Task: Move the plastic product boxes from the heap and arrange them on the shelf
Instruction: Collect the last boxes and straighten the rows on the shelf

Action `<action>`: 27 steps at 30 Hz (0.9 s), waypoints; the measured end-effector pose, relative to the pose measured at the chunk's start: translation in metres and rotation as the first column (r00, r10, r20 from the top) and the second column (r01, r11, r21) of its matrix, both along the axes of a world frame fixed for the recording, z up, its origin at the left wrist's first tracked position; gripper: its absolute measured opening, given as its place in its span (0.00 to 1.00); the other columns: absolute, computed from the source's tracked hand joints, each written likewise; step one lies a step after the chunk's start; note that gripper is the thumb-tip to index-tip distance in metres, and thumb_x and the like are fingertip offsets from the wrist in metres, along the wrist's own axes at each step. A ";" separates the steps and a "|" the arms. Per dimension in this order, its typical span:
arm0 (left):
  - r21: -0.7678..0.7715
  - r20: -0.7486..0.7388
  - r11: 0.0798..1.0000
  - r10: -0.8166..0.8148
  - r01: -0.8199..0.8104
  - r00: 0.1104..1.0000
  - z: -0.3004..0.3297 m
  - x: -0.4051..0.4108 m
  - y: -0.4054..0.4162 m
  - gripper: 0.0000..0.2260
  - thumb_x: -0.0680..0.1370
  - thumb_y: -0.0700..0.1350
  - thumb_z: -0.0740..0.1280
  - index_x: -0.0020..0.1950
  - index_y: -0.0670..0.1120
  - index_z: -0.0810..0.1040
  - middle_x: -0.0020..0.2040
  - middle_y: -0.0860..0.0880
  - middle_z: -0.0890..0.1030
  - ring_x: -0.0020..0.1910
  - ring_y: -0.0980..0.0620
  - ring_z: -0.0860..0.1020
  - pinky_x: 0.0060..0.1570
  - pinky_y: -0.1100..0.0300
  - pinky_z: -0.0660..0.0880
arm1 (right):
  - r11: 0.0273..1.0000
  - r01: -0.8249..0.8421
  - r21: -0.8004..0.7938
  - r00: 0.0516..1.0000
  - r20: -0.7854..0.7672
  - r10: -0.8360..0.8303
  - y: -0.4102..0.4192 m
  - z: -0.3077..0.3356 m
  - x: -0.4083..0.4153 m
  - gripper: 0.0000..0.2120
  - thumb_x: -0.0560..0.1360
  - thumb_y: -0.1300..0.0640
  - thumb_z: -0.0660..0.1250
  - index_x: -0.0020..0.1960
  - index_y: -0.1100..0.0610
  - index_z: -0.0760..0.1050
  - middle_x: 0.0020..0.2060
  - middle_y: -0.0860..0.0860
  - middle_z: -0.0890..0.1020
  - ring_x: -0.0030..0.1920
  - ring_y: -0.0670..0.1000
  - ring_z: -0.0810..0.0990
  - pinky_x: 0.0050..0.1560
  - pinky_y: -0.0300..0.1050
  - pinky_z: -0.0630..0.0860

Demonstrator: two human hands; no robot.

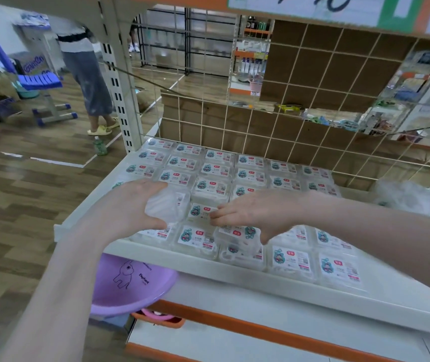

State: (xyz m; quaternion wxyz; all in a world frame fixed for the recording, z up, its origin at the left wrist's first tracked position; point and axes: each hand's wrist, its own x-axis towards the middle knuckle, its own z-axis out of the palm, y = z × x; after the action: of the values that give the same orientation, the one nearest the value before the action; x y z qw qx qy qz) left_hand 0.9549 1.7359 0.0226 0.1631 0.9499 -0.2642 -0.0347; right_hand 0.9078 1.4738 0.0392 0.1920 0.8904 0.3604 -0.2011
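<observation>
Clear plastic box [165, 206] clamped in left hand [133, 205], thumb below, fingers curled over top, held above left part of shelf [208, 259]. Right hand [255, 214] palm down, fingertips pinching edge of labelled box [202, 212] lying flat in rows of boxes [216, 176] on shelf. Both forearms reaching in from below. Heap [415, 197] at right end of shelf. Purple basin [130, 283] under shelf.

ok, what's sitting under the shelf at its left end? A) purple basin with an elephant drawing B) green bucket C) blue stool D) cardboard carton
A: a purple basin with an elephant line drawing sits below the shelf at its left end, under the person's left hand, which grips a clear plastic product box.
</observation>
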 end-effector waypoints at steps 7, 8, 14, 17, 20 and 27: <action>0.031 -0.002 0.999 0.041 -0.041 0.999 -0.003 -0.003 0.012 0.37 0.69 0.53 0.75 0.74 0.53 0.62 0.72 0.52 0.66 0.70 0.53 0.64 0.62 0.64 0.60 | 0.994 0.064 0.091 0.995 -0.083 -0.057 0.001 -0.004 0.007 0.43 0.69 0.55 0.72 0.76 0.49 0.51 0.75 0.45 0.57 0.71 0.47 0.61 0.67 0.44 0.66; 0.032 -0.007 0.998 0.047 -0.047 0.999 -0.004 -0.003 0.014 0.37 0.69 0.53 0.75 0.75 0.53 0.62 0.73 0.52 0.66 0.71 0.53 0.64 0.63 0.63 0.60 | 0.988 0.099 0.121 0.993 -0.078 -0.090 0.002 -0.004 0.007 0.42 0.69 0.52 0.72 0.76 0.49 0.52 0.73 0.45 0.60 0.69 0.47 0.63 0.65 0.42 0.67; -0.017 -0.006 0.996 0.084 -0.084 0.996 -0.004 -0.001 0.022 0.37 0.68 0.51 0.76 0.73 0.52 0.65 0.71 0.52 0.69 0.68 0.52 0.67 0.58 0.64 0.61 | 0.875 0.334 0.351 0.927 0.046 -0.373 0.006 -0.009 -0.018 0.40 0.69 0.37 0.66 0.74 0.55 0.57 0.65 0.51 0.70 0.62 0.50 0.69 0.60 0.39 0.66; -0.021 -0.005 0.995 0.098 -0.098 0.995 -0.006 0.001 0.025 0.36 0.68 0.52 0.76 0.73 0.53 0.65 0.70 0.53 0.69 0.67 0.53 0.68 0.58 0.64 0.62 | 0.748 0.492 0.444 0.822 0.045 -0.568 0.016 -0.023 -0.040 0.42 0.67 0.35 0.63 0.73 0.56 0.58 0.65 0.53 0.70 0.64 0.53 0.68 0.65 0.45 0.65; 0.000 -0.014 0.995 0.096 -0.096 0.995 -0.008 0.003 0.026 0.36 0.68 0.52 0.76 0.73 0.52 0.65 0.71 0.52 0.68 0.68 0.52 0.67 0.62 0.60 0.63 | 0.638 0.593 0.491 0.705 0.066 -0.706 0.031 -0.039 -0.053 0.41 0.67 0.34 0.62 0.72 0.56 0.60 0.64 0.53 0.70 0.63 0.54 0.67 0.66 0.48 0.64; 0.000 -0.032 0.997 0.078 -0.078 0.996 -0.009 0.006 0.021 0.36 0.68 0.52 0.75 0.73 0.54 0.64 0.70 0.54 0.69 0.68 0.53 0.67 0.64 0.59 0.64 | 0.539 0.657 0.528 0.492 0.241 -0.836 0.067 -0.062 -0.063 0.40 0.69 0.28 0.52 0.68 0.57 0.64 0.60 0.53 0.71 0.60 0.55 0.67 0.59 0.48 0.64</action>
State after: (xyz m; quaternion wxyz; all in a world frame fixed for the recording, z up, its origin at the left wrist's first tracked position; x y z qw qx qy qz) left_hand 0.9608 1.7570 0.0135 0.1691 0.9588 -0.2243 -0.0431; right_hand 0.8449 1.5404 -0.0230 -0.0064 0.9947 -0.0987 0.0270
